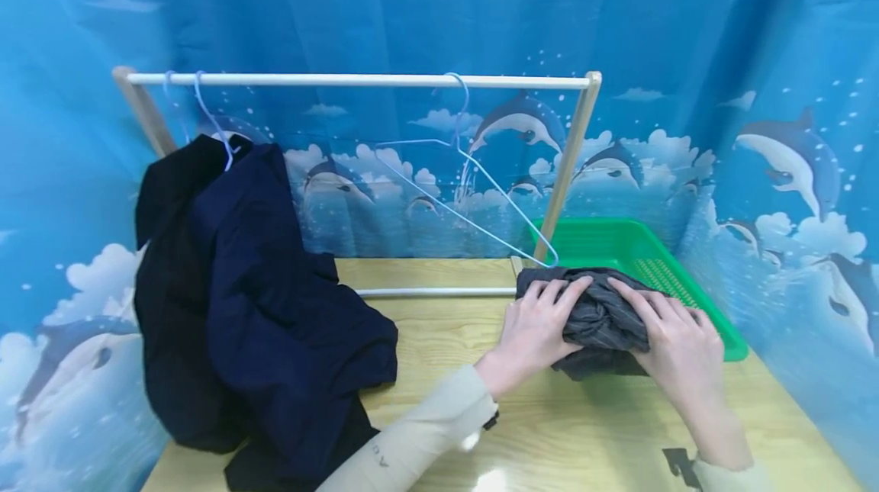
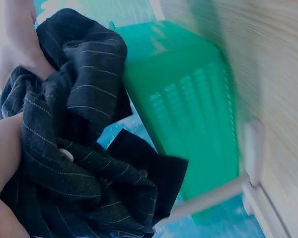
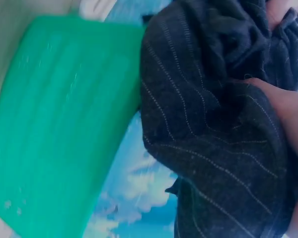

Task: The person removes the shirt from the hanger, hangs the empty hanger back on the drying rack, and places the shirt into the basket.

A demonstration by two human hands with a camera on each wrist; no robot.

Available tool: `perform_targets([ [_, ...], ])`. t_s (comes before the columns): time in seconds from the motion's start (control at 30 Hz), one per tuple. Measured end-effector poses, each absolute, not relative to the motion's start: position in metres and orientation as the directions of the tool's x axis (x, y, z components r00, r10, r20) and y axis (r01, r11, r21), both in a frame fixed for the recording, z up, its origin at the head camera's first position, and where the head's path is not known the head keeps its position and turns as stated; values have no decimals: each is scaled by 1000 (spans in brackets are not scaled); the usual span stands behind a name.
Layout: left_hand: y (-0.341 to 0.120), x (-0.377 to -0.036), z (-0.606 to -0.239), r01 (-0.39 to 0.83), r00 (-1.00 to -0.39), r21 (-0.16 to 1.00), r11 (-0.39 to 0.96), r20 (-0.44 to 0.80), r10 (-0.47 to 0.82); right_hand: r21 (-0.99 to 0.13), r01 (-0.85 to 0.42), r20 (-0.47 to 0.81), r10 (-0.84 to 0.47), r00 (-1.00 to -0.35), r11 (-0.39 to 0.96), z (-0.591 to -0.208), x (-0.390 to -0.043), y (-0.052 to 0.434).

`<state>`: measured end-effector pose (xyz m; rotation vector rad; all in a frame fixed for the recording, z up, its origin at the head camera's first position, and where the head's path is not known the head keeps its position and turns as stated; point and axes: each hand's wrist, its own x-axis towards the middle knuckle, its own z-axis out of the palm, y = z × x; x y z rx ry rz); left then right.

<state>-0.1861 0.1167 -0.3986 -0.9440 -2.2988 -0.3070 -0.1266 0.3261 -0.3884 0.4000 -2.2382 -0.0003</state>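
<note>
Both hands grip a bunched dark grey pinstriped garment [image 1: 600,316] above the table, in front of a green basket [image 1: 676,290]. My left hand [image 1: 539,328] holds its left side, thumb and fingers curled into the cloth. On the other side my right hand [image 1: 683,347] grips the right end. A button shows on the striped cloth [image 2: 64,173] in the left wrist view. In the right wrist view, fingers sink into the folds of the fabric [image 3: 208,119]. Just behind the garment, a bare light-blue hanger [image 1: 474,168] hangs from the rack's rail.
A rack with a white rail [image 1: 357,81] and wooden posts stands on the wooden table [image 1: 439,332]. At its left end hang a black garment [image 1: 172,286] and a navy garment [image 1: 275,309] on hangers. A dolphin-print curtain [image 1: 384,11] surrounds the table.
</note>
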Motion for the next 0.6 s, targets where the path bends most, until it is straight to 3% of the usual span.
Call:
perform_targets([
  [0.17, 152, -193, -395, 712, -532, 2, 702, 655, 537, 87, -237, 811, -207, -547, 968, -384, -134, 354],
  [0.37, 186, -205, -405, 708, -595, 46, 705, 577, 560, 11, -203, 810, -128, -573, 979, -395, -154, 385],
  [0.5, 198, -214, -424, 714, -656, 101, 693, 444, 611, -34, -180, 722, -100, -685, 983, -419, -173, 402],
  [0.6, 202, -217, -435, 708, -692, 96, 700, 295, 659, -91, -182, 557, -101, -825, 979, -435, -179, 412],
])
